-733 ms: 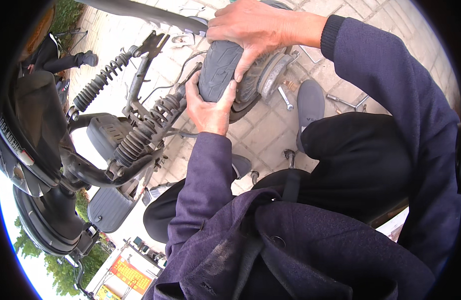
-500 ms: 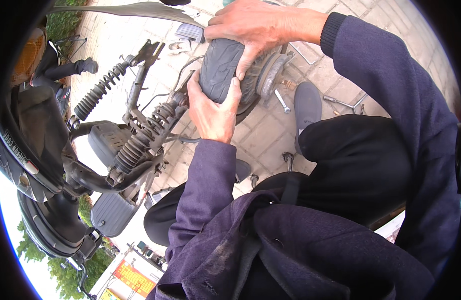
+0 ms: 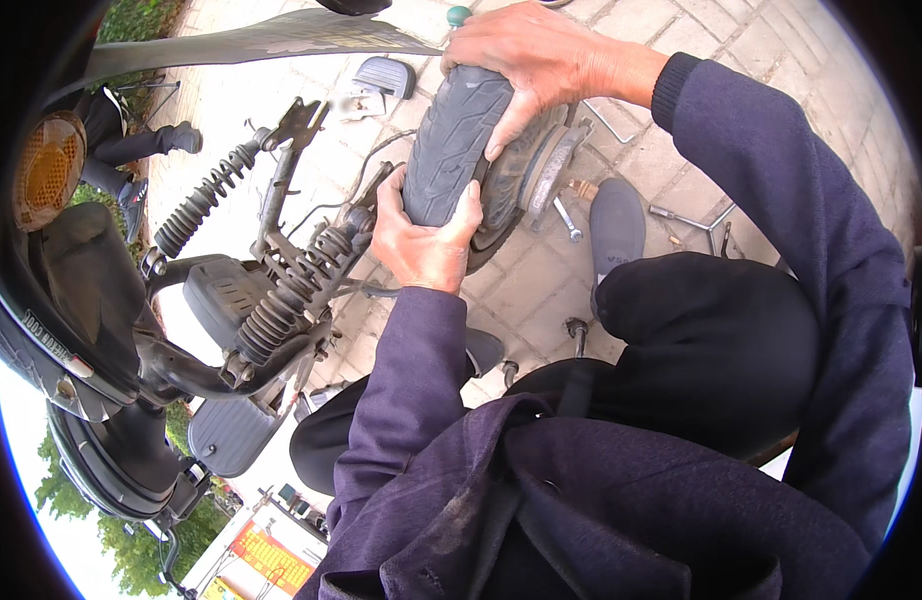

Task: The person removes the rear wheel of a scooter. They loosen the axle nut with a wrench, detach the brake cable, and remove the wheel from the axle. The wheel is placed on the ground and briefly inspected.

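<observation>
One small wheel (image 3: 478,150), held above the paving between two hands: left hand (image 3: 421,240) cups its lower tread, right hand (image 3: 541,62) clamps over the top. Two coil shock absorbers (image 3: 291,290) just left, wrenches (image 3: 681,215) scattered right.

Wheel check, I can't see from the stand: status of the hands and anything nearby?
Both hands on the wheel: left hand low, right hand on top. Coil shocks beside it. Wrench on paving below.

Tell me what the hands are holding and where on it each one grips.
Both hold a small scooter wheel. The left hand grips the tyre's lower tread; the right hand clasps the tyre from the top, fingers over the tread.
</observation>
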Tool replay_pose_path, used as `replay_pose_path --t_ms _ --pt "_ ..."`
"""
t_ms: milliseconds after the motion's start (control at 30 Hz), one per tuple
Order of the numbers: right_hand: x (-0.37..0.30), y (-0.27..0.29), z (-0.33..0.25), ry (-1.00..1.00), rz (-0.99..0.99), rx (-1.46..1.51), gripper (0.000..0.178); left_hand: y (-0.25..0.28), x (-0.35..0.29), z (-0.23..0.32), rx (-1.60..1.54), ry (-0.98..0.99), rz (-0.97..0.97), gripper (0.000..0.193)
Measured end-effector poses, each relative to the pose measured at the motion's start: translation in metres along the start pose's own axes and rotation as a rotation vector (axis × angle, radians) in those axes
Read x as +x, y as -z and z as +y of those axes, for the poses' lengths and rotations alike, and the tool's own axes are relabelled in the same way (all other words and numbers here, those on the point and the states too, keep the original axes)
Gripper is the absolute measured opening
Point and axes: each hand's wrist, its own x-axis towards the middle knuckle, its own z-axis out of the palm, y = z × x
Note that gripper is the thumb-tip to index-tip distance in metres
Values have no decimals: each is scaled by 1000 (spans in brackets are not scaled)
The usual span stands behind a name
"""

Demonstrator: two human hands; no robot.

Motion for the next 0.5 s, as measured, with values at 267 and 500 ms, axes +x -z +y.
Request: replay_pose_path --t_ms 267,500 --pt "10 -8 11 -16 -1 -29 72 1 9 -11 -156 69 -36 69" --pt "12 2 19 -118 -72 140 75 -2 22 -14 -178 58 -56 67"
